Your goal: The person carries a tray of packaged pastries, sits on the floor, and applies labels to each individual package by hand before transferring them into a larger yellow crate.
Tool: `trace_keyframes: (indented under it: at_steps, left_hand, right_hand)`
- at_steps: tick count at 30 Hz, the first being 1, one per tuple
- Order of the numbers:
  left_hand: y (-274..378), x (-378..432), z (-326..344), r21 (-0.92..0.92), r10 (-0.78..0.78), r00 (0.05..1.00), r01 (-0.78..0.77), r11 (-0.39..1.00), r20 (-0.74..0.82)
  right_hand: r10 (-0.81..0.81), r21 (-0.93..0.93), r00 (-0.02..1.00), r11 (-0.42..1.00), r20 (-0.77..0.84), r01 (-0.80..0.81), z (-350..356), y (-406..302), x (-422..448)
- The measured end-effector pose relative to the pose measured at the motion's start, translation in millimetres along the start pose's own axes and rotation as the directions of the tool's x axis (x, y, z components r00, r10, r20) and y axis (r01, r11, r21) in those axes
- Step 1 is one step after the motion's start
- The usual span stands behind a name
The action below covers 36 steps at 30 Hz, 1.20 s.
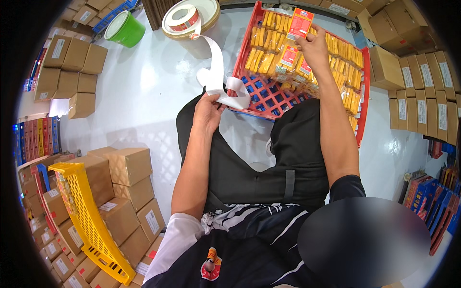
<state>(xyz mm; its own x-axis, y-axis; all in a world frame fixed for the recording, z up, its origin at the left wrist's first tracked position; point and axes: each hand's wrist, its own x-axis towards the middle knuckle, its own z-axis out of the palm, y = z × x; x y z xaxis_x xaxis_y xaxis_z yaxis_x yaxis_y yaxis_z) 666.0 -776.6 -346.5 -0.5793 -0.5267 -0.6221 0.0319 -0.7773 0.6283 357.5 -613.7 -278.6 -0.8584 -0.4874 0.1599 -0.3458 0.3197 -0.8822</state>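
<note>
My right hand (312, 45) holds a red and yellow printed label (300, 23) by its lower edge, above a red plastic crate (364, 82). Rows of clear packs with yellow-orange contents (266, 64) fill much of the crate, and a similar label (289, 55) lies on one pack. My left hand (210, 108) grips a white backing strip (216, 68) near my knee, its loose end curled beside the crate's near left corner. The strip runs up to a label roll (182, 18) resting on the lid of a white bucket (201, 45).
A green lidded bucket (126, 30) stands at the upper left. Cardboard boxes (129, 165) are stacked on both sides. A yellow plastic crate (90, 216) stands on its side at the lower left. Blue plastic shows beneath the red crate's lattice floor.
</note>
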Motion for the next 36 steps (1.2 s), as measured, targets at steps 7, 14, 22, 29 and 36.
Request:
trace_keyframes:
  at_steps: [7, 14, 22, 29, 36]
  left_hand:
    - [8.7, 5.5, -8.4, -0.317, -0.137, 0.973, 0.191, 0.929, 0.185]
    - [6.0, 1.6, 0.6, -0.336, -0.173, 0.985, 0.172, 0.926, 0.026]
    - [1.0, 9.2, -9.2, -0.179, -0.137, 0.99, 0.139, 0.974, 0.025]
    - [3.2, -8.0, 11.4, -0.06, -0.036, 0.996, 0.041, 0.997, 0.077]
    - [-10.0, 8.8, -2.2, 0.076, 0.047, 0.999, -0.048, 0.996, 0.011]
  right_hand:
    - [0.012, 0.165, 0.999, 0.986, -0.044, -0.004, 0.3, 5.3, 4.3]
    - [-0.035, 0.186, 0.994, 0.981, -0.1, 0.053, -5.4, 8.9, 6.9]
    - [-0.015, 0.249, 0.986, 0.967, -0.169, 0.057, -9.6, 4.7, 5.0]
    - [0.075, 0.404, 0.977, 0.915, -0.199, 0.012, -7.3, 4.8, 1.5]
    - [0.07, 0.252, 0.974, 0.968, -0.216, -0.013, -13.0, 17.7, 10.3]
